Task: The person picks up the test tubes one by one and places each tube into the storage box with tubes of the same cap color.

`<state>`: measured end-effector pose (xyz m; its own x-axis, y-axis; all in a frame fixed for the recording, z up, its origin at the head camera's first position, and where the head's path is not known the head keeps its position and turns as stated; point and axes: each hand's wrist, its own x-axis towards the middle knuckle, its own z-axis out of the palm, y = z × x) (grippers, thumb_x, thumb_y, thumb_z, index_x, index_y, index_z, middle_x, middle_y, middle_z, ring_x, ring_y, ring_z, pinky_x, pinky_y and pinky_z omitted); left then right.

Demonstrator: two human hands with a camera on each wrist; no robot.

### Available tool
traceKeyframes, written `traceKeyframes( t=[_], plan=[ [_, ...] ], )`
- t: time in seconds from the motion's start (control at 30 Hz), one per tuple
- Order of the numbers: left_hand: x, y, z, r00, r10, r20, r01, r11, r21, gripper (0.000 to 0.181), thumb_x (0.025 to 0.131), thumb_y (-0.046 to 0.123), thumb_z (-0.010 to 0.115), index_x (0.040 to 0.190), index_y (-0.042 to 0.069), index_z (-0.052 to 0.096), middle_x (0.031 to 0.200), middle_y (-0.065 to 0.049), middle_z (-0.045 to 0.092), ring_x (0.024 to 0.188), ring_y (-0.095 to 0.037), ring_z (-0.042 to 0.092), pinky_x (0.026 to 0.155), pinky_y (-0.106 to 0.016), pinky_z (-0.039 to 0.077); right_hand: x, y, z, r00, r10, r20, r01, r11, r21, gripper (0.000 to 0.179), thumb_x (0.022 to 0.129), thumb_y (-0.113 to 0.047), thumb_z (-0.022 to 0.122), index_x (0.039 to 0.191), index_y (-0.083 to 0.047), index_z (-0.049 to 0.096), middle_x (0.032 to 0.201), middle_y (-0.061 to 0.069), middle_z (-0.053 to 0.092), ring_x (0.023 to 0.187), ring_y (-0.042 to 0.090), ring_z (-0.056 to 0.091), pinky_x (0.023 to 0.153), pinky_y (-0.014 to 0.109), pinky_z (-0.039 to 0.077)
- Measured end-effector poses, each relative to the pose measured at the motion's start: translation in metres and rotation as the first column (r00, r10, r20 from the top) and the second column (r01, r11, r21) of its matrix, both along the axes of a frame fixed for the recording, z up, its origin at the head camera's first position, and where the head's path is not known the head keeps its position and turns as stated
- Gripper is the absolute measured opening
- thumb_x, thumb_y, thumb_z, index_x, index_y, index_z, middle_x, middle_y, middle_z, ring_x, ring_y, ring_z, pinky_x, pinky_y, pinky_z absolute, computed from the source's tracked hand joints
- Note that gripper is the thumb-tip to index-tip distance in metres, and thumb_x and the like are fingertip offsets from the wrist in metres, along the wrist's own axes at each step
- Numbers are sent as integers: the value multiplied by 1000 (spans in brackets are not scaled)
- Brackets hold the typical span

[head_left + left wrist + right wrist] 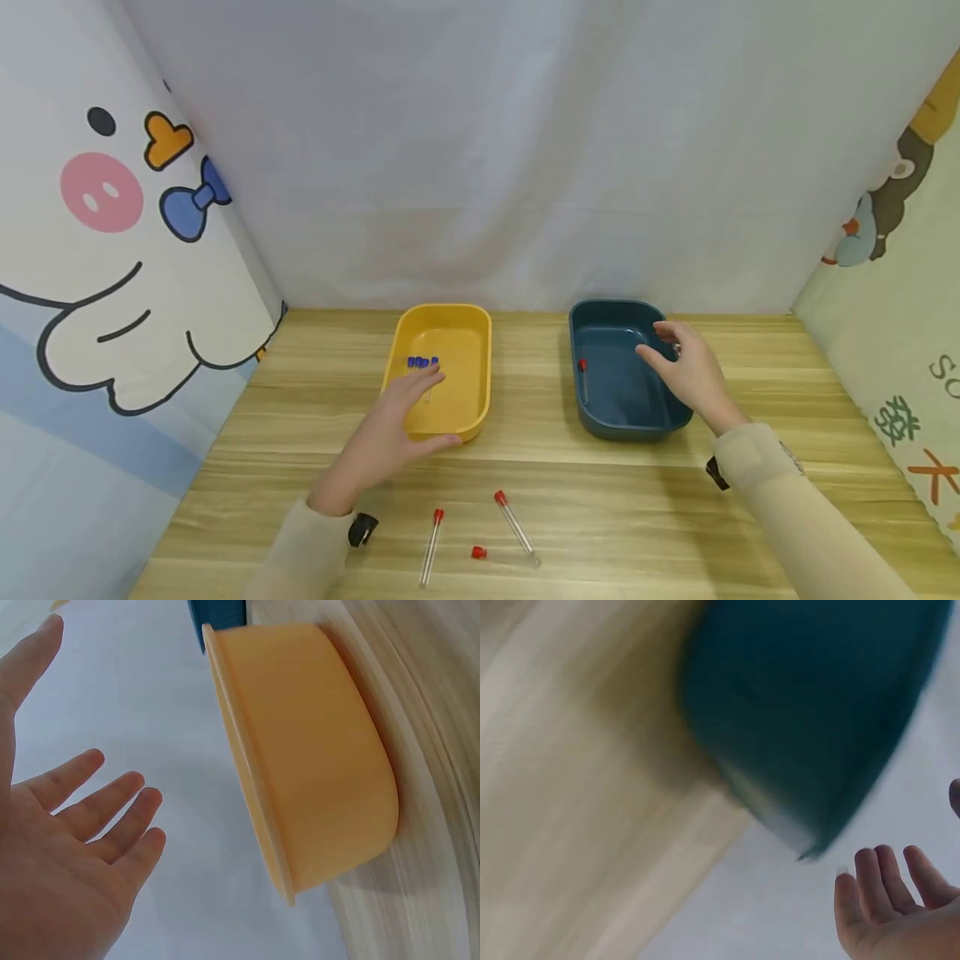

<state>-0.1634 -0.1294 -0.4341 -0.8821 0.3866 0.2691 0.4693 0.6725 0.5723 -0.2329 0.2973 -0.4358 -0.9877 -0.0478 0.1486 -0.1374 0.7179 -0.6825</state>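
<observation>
In the head view my left hand (386,433) is over the front left part of a yellow bin (442,313), fingers spread and holding nothing. Several blue-capped tubes (418,362) lie inside that bin, partly hidden by the hand. Above the right rim of a dark blue bin (630,432) is my right hand (690,367), thumb and fingers apart with nothing between them. One red-capped tube (583,379) lies along the left side of the blue bin. Both wrist views show relaxed, bare palms beside the yellow bin (315,757) and the blue bin (795,697).
Three clear tubes with red caps lie on the wooden table near the front: a left one (431,548), a slanting one (517,527) and one pointing sideways (480,552). A pale curtain (480,167) hangs behind the bins, and printed cloths flank both sides.
</observation>
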Motion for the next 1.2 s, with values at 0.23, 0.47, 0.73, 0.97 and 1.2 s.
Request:
traceKeyframes(
  t=[0.23, 0.47, 0.73, 0.97, 1.2],
  plan=[
    [13, 8, -5, 999, -43, 1, 43, 999, -12, 82, 81, 31, 90, 148, 4, 52, 154, -14, 53, 144, -39, 48, 118, -58, 42, -1, 12, -18, 997, -82, -9, 82, 995, 53, 60, 103, -29, 65, 145, 10, 48, 144, 34, 47, 133, 50, 46, 111, 65, 41],
    [28, 25, -7, 986, -121, 112, 126, 991, -42, 79, 84, 30, 87, 149, 3, 50, 145, -12, 60, 131, -29, 60, 112, -48, 51, -2, 19, -25, 994, -110, 0, 110, 993, 44, 59, 102, -25, 65, 145, 12, 47, 143, 36, 44, 131, 51, 44, 108, 66, 41],
    [41, 44, -23, 931, -154, 332, 189, 979, -77, 78, 89, 41, 81, 151, 6, 49, 148, -11, 59, 125, -26, 64, 109, -47, 52, -8, 16, -35, 992, -107, 61, 103, 993, 63, 65, 103, -27, 63, 148, 14, 41, 143, 38, 38, 130, 51, 42, 108, 66, 41],
    [51, 57, -32, 944, -149, 295, 206, 963, -174, 74, 87, 39, 83, 145, 2, 55, 142, -12, 64, 128, -25, 63, 110, -43, 52, -10, 12, -40, 992, -118, 47, 115, 991, 68, 65, 103, -24, 62, 147, 16, 39, 143, 39, 38, 129, 52, 42, 110, 66, 39],
    [56, 64, -44, 961, -125, 246, 195, 939, -285, 69, 88, 41, 82, 138, -1, 60, 140, -13, 65, 129, -27, 63, 111, -42, 52, -12, 9, -43, 987, -148, 53, 145, 987, 69, 62, 103, -17, 56, 150, 17, 34, 146, 40, 36, 135, 54, 40, 114, 68, 36]
  ],
)
